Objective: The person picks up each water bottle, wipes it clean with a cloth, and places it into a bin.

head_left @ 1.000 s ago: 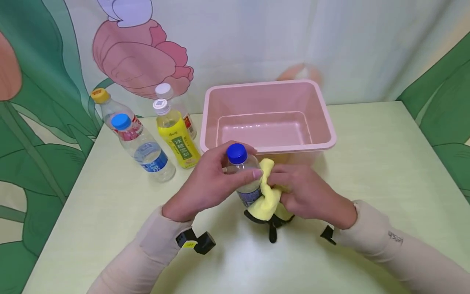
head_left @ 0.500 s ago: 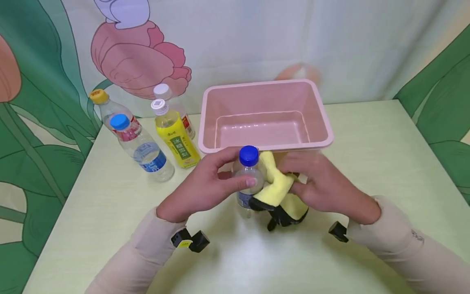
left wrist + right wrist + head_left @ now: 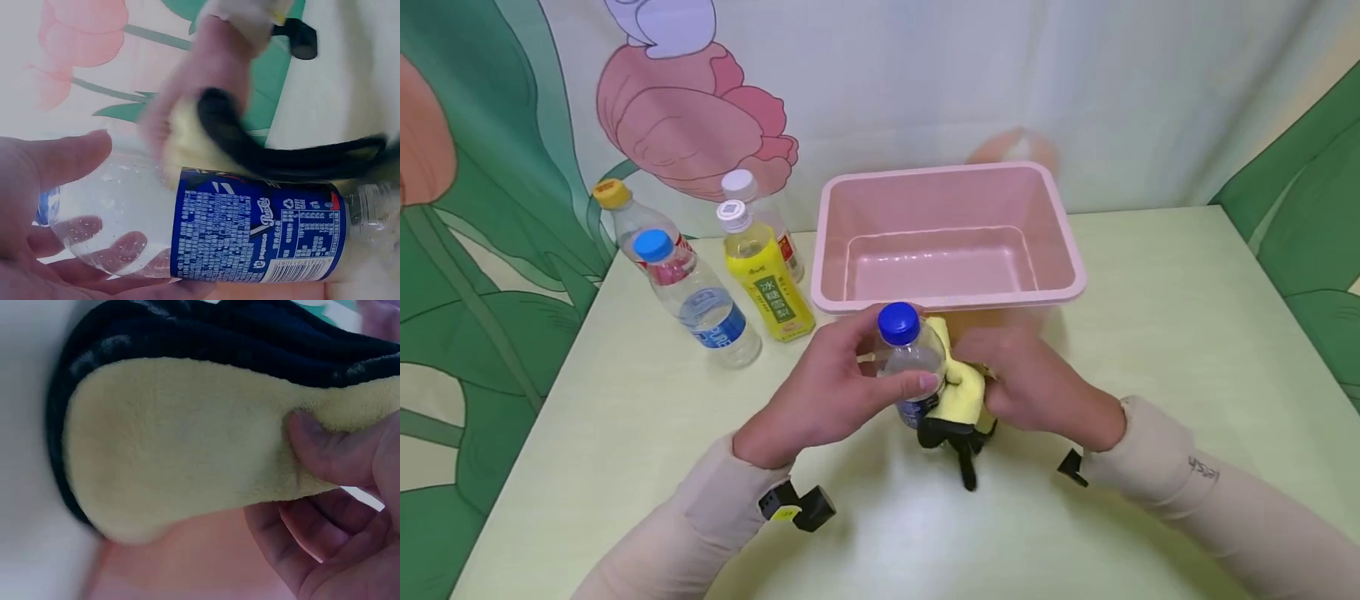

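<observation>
A clear plastic bottle (image 3: 917, 360) with a dark blue cap and a blue label (image 3: 256, 231) stands in front of the pink bin. My left hand (image 3: 835, 383) grips its upper part, thumb on the near side and fingers round the far side. My right hand (image 3: 1037, 379) pinches a yellow cloth (image 3: 961, 396) with a black edge, bunched against the bottle's right side. In the right wrist view the thumb presses on the cloth (image 3: 181, 437), whose lower part hangs loose. The bottle's base is partly hidden by the cloth.
A pink plastic bin (image 3: 947, 296) stands behind the hands. To the left are a yellow-labelled bottle (image 3: 771, 287), a blue-capped bottle (image 3: 703, 308), a yellow-capped bottle (image 3: 632, 218) and a white-capped bottle (image 3: 767, 215). A printed curtain (image 3: 910, 83) hangs behind the table.
My right hand with the cloth swung away to the right, then came back left against the bottle. The bottle shifted slightly right, then a little back left, staying in my left hand.
</observation>
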The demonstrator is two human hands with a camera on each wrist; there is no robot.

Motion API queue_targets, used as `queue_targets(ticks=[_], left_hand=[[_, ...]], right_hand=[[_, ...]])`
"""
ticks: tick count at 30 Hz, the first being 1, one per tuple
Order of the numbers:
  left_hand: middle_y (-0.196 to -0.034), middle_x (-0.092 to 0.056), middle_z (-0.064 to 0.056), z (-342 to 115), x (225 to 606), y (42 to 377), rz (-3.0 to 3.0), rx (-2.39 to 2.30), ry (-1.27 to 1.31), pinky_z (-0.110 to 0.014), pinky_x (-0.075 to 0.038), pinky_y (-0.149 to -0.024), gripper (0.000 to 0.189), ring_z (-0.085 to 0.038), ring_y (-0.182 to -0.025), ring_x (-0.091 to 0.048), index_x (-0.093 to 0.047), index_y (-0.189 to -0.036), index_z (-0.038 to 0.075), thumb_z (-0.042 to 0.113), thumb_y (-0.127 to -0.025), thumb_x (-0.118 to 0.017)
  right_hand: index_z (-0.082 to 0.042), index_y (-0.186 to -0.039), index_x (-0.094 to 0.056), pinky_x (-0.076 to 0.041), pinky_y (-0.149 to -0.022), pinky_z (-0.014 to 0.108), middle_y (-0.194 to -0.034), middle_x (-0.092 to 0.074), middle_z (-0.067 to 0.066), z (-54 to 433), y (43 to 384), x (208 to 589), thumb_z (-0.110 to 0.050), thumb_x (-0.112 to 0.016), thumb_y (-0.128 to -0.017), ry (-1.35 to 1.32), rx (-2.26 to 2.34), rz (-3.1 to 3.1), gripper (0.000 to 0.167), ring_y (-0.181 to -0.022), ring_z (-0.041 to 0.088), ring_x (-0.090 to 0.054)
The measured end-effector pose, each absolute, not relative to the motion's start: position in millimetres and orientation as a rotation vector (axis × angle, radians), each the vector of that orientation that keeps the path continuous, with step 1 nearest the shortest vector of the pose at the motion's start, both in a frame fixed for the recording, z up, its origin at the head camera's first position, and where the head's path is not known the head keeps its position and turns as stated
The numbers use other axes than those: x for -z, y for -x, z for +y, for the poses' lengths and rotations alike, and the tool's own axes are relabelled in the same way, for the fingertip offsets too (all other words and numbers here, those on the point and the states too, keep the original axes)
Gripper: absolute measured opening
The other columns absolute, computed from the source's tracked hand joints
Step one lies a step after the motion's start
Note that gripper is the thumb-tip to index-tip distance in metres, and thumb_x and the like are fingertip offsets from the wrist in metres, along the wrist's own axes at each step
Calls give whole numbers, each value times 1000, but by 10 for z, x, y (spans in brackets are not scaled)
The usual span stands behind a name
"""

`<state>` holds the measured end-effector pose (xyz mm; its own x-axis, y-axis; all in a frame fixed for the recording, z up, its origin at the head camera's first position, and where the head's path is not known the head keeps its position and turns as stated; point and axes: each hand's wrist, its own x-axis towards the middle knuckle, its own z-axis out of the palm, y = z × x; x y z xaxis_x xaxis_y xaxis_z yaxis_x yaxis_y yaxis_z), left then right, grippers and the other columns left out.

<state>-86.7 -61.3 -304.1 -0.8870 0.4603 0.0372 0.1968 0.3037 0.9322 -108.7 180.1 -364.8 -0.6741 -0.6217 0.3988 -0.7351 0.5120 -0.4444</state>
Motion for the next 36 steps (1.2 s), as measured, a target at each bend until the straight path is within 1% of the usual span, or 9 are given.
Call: queue_targets(ticks=[5,9,11,15,18,22,27,31,36], left_hand=[[-134,-68,-7,-649,2820,836,2315,-1629,-679,-43,-61,-99,62,-27,-122,-69,-57,-146,10,8,-89,-82],[-135,-68,-8,-700,2525,893,2333,-1552,-765,-42,-63,-96,60,-27,-121,-71,-57,-146,11,8,-90,-81],[-135,-68,-8,-732,2356,929,2342,-1532,-798,-42,-63,-95,59,-27,-120,-72,-58,-145,11,7,-91,-80],[-135,-68,-9,-796,2024,1027,2394,-1532,-838,-44,-64,-93,59,-28,-120,-72,-57,-146,10,4,-92,-79],[-138,-67,-7,-818,1832,1121,2477,-1513,-806,-47,-63,-94,59,-26,-122,-70,-55,-149,14,8,-94,-77],[-143,-64,-1,-809,1655,1253,2572,-1427,-726,-50,-59,-103,59,-22,-127,-67,-52,-152,21,21,-97,-75],[-150,-60,1,-767,1554,1457,2698,-1299,-655,-48,-53,-112,62,-19,-133,-65,-49,-154,25,33,-98,-74],[-153,-57,1,-731,1627,1687,2739,-1272,-586,-48,-53,-112,65,-20,-136,-63,-47,-156,26,37,-97,-73],[-154,-56,-4,-679,1861,2031,2695,-1326,-472,-46,-55,-110,67,-23,-135,-64,-47,-156,23,34,-97,-75]], right_hand=[[-14,-80,-72,-46,-62,20,-71,-63,-8,1896,1040,3829,17,-61,-70,-1157,-850,-2703,35,-66,5,-51],[-17,-77,-71,-46,-61,19,-69,-61,-10,1945,1008,3887,17,-61,-69,-1162,-882,-2701,36,-64,3,-49],[-18,-77,-72,-48,-62,19,-70,-63,-10,1961,983,3915,18,-61,-70,-1191,-926,-2698,38,-65,2,-51],[-18,-83,-76,-56,-68,22,-79,-71,-10,2004,907,3953,18,-63,-71,-1255,-976,-2665,40,-72,-1,-62],[-18,-86,-76,-57,-70,23,-84,-73,-11,2043,857,3936,18,-64,-71,-1269,-1009,-2602,41,-78,-1,-65],[-20,-88,-76,-55,-68,21,-86,-74,-11,2094,812,3867,19,-65,-71,-1262,-1131,-2510,44,-77,-2,-65],[-21,-91,-79,-56,-72,16,-89,-77,-13,2164,764,3773,18,-72,-72,-1212,-1238,-2451,44,-80,-1,-70],[-22,-94,-80,-57,-75,15,-93,-79,-13,2203,726,3710,17,-74,-73,-1175,-1324,-2460,45,-84,0,-73],[-23,-96,-81,-59,-72,19,-94,-79,-11,2197,688,3693,18,-72,-75,-1148,-1485,-2475,47,-83,3,-74]])
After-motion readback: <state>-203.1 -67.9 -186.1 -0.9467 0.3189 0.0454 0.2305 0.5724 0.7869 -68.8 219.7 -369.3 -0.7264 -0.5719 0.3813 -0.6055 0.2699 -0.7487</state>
